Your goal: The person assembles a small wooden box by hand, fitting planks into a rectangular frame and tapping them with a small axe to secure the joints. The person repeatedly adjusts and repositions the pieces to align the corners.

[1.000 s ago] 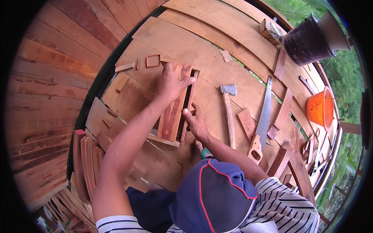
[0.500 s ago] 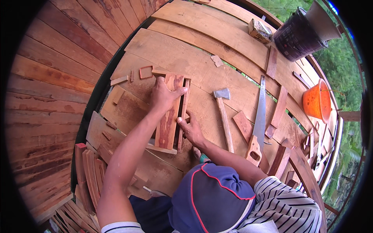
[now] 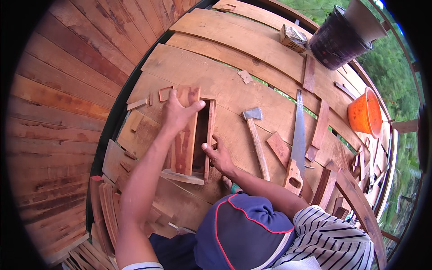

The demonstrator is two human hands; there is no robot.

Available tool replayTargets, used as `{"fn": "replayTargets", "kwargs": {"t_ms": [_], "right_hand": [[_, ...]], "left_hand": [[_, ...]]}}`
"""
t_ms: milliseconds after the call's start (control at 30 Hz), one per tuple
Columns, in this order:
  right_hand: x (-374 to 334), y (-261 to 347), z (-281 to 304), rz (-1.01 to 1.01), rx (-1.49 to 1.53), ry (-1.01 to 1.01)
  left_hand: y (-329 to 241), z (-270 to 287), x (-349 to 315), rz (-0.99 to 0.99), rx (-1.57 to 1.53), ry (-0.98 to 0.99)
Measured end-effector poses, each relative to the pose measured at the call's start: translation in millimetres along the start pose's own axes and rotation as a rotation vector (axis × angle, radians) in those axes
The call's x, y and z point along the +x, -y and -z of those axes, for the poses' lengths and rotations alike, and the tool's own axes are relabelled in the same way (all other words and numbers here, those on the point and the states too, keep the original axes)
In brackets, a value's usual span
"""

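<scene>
A narrow open wooden box (image 3: 211, 118) stands on the plank floor in front of me, with its dark inside showing along the right. Across its top lies a reddish-brown board (image 3: 183, 150), shifted toward the left side. My left hand (image 3: 176, 114) is closed over the board's far part, thumb on its right edge and fingers around the left. Low on the box's right wall, my right hand (image 3: 219, 156) pinches that wall, thumb on top and fingers outside. An axe (image 3: 256, 144) lies just right of the box.
Beyond the axe lie a handsaw (image 3: 298, 139) and loose wood strips (image 3: 320, 126). An orange bucket (image 3: 365, 113) and a dark bucket (image 3: 337, 40) stand at the right edge, near a small box (image 3: 292, 38). A plank wall (image 3: 58, 112) closes the left; stacked offcuts (image 3: 101, 207) lie near it.
My left hand has moved the board leftward across the box, widening the opening beside the right wall. My right hand stays on that wall. The whole view has shifted slightly.
</scene>
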State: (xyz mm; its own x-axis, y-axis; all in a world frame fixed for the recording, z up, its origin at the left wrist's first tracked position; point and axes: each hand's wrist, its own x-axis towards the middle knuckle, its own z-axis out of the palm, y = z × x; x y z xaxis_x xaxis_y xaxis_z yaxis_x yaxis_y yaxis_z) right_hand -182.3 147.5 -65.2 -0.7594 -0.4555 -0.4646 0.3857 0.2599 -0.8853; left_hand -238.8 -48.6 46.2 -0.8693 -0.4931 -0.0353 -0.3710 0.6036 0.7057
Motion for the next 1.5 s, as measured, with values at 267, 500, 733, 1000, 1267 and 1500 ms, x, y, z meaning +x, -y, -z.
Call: {"fn": "replayTargets", "kwargs": {"t_ms": [267, 500, 733, 1000, 1267, 1500], "right_hand": [[-1.1, -4.5, 3.6, -0.006, 0.028, -0.059], [1.5, -2.0, -2.6, 0.018, 0.03, -0.023], [-3.3, 5.4, -4.1, 0.002, 0.048, -0.018], [-2.3, 2.9, 2.9, -0.001, 0.101, -0.027], [-0.3, 5.8, 2.8, 0.0, 0.079, -0.004], [0.3, 12.3, 7.5, -0.036, 0.035, 0.058]], "left_hand": [[-25.3, 164.0, -20.5, 0.036, -0.273, 0.154], [81.2, 183.7, -91.2, 0.319, -0.589, 0.014], [104.9, 155.9, -143.9, 0.289, -0.63, -0.038], [46.2, 134.5, -169.2, 0.164, -0.671, 0.043], [13.9, 136.9, -214.4, 0.205, -0.643, 0.058], [5.1, 155.4, -261.0, 0.277, -0.669, -0.095]]}}
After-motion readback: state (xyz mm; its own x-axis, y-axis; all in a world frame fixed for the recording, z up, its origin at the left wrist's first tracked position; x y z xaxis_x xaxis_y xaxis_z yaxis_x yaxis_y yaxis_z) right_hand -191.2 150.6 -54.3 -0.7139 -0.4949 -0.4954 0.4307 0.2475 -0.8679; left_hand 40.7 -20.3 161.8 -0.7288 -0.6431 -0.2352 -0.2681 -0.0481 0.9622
